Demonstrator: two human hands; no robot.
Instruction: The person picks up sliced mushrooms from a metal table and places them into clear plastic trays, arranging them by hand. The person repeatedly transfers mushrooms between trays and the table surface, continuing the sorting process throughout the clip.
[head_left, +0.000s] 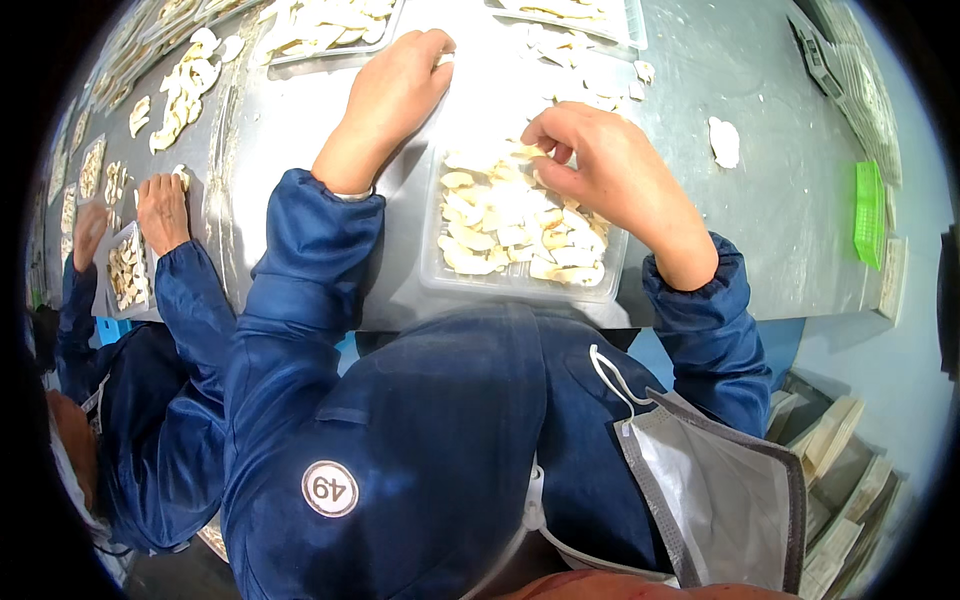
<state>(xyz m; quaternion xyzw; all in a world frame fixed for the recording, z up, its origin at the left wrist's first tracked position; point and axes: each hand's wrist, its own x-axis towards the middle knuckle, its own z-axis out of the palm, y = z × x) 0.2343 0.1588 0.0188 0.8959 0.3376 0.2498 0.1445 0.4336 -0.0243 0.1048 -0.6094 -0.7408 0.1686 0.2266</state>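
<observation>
Before me stands a clear plastic tray (430, 262) partly filled with cream-coloured dried slices (525, 232), which look like sliced mushroom. Over its far right part is my right hand (600, 169), its thumb and fingers bent around a pale slice (527, 150) at the heap's far edge. My left hand (401, 94) rests beyond the tray, to its left, with a small pale piece (446, 58) showing between thumb and fingers. Strong glare washes out the tabletop and the tray's far side. More loose slices (559, 45) lie on the table past my right hand.
Filled trays (330, 52) stand at the far left, another tray (634, 22) at the far right. A slice pile (187, 86) lies leftward, near a co-worker's hand (163, 214) and small tray (129, 274). Rightward are a lone slice (724, 142), a green basket (868, 217) and a scale-like device (817, 60).
</observation>
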